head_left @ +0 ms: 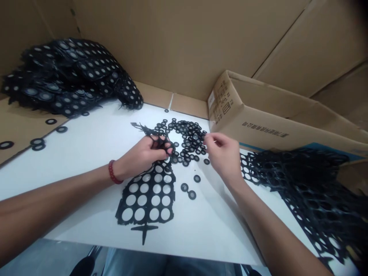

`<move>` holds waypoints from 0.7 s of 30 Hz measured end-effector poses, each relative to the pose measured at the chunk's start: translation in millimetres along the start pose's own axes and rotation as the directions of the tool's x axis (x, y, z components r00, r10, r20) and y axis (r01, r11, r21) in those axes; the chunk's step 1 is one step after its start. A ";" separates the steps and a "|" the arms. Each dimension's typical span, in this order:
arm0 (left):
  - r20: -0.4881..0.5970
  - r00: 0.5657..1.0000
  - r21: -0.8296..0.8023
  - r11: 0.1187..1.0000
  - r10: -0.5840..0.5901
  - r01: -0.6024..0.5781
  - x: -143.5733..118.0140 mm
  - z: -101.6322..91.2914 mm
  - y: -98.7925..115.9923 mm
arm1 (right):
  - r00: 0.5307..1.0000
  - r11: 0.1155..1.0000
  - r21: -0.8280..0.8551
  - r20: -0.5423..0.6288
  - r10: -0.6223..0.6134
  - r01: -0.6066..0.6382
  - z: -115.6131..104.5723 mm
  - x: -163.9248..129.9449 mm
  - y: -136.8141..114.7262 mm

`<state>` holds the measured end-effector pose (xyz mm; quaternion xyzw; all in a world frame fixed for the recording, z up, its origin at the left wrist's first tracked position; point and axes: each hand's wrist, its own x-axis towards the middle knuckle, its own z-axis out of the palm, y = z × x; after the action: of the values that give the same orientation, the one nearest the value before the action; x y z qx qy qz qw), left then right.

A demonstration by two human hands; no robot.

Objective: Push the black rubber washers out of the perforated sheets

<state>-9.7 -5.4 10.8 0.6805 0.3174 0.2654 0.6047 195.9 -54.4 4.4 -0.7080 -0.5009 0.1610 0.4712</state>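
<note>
My left hand (145, 153) grips the top of a black rubber sheet (148, 199) full of round punched holes, which lies on the white table (94, 153). A red bead bracelet is on that wrist. My right hand (222, 153) hovers just right of it, fingertips pinched near a loose pile of small black rings (186, 143); whether a ring is between the fingers I cannot tell. A few single rings (188, 189) lie below the pile.
A heap of unpunched black sheets (71, 76) sits at the back left. A tangle of emptied black webbing (310, 184) lies at the right. A cardboard box (258, 119) stands behind my right hand. Cardboard walls surround the table. Stray rings (37, 142) lie at left.
</note>
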 end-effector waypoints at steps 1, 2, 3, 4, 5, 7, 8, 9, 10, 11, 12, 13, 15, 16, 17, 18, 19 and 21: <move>0.006 1.000 -0.048 0.999 0.003 -0.003 -0.2 -0.5 -0.7 | 0.994 0.984 -0.150 0.053 -0.094 0.101 -0.4 0.2 2.0; 0.020 1.000 -0.080 0.997 0.009 -0.008 -0.4 -0.5 -0.9 | 0.977 0.949 -0.246 0.126 -0.173 0.199 -0.2 -1.4 2.3; 0.038 0.999 -0.089 0.996 0.020 -0.017 -0.7 -0.2 -0.5 | 0.952 0.917 -0.276 0.192 -0.240 0.287 0.6 -4.4 0.9; 0.052 0.998 -0.076 0.997 0.034 -0.030 -0.9 0.4 0.3 | 0.925 0.901 -0.250 0.234 -0.299 0.354 1.6 -8.5 -2.0; 0.057 0.997 -0.051 0.998 0.046 -0.043 -1.1 1.3 1.3 | 0.900 0.896 -0.183 0.251 -0.356 0.406 2.8 -13.3 -5.9; 0.060 0.997 -0.010 0.999 0.054 -0.053 -1.0 3.3 2.9 | 0.863 0.893 -0.014 0.264 -0.432 0.451 5.1 -23.1 -14.5; 0.071 0.996 -0.011 0.999 0.052 -0.052 -0.8 4.4 3.2 | 0.847 0.886 0.041 0.274 -0.455 0.462 6.3 -27.4 -18.1; 0.087 0.995 -0.029 0.998 0.049 -0.046 -0.5 5.3 3.1 | 0.833 0.878 0.068 0.286 -0.473 0.475 7.5 -30.9 -21.0; 0.110 0.993 -0.056 0.998 0.045 -0.039 -0.2 6.1 2.6 | 0.822 0.869 0.079 0.294 -0.488 0.488 8.7 -33.5 -22.9; 0.133 0.990 -0.086 0.996 0.041 -0.030 0.0 6.6 1.8 | 0.819 0.868 0.089 0.297 -0.491 0.488 9.9 -35.1 -23.9; 0.154 0.987 -0.116 0.993 0.036 -0.019 0.2 6.9 0.9 | 0.828 0.879 0.118 0.299 -0.475 0.462 11.0 -36.0 -24.4; 0.171 0.985 -0.143 0.990 0.032 -0.008 0.1 7.0 0.0 | 0.848 0.900 0.169 0.304 -0.435 0.402 11.8 -36.1 -24.7; 0.204 0.979 -0.188 0.982 0.021 0.018 -0.3 6.3 -1.3 | 0.890 0.932 0.302 0.341 -0.302 0.201 12.7 -35.3 -25.4; 0.221 0.975 -0.203 0.979 0.019 0.027 -0.6 5.8 -1.8 | 0.898 0.931 0.354 0.377 -0.227 0.087 12.9 -34.9 -26.1; 0.234 0.972 -0.215 0.976 0.019 0.033 -0.9 5.2 -2.2 | 0.896 0.922 0.387 0.414 -0.162 -0.012 13.0 -34.7 -27.1; 0.241 0.970 -0.224 0.974 0.023 0.033 -1.1 4.6 -2.6 | 0.889 0.910 0.404 0.445 -0.110 -0.089 13.2 -34.9 -28.1; 0.247 0.969 -0.227 0.973 0.027 0.031 -1.1 4.2 -3.0 | 0.881 0.899 0.412 0.467 -0.072 -0.146 13.5 -35.2 -29.1; 0.251 0.967 -0.222 0.975 0.039 0.019 -0.9 3.6 -3.7 | 0.872 0.868 0.440 0.490 -0.018 -0.229 14.8 -35.7 -30.0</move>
<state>-8.0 -8.1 6.7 0.6384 0.2024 0.2133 0.7113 152.9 -76.0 13.1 -0.5322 -0.5041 0.4772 0.4847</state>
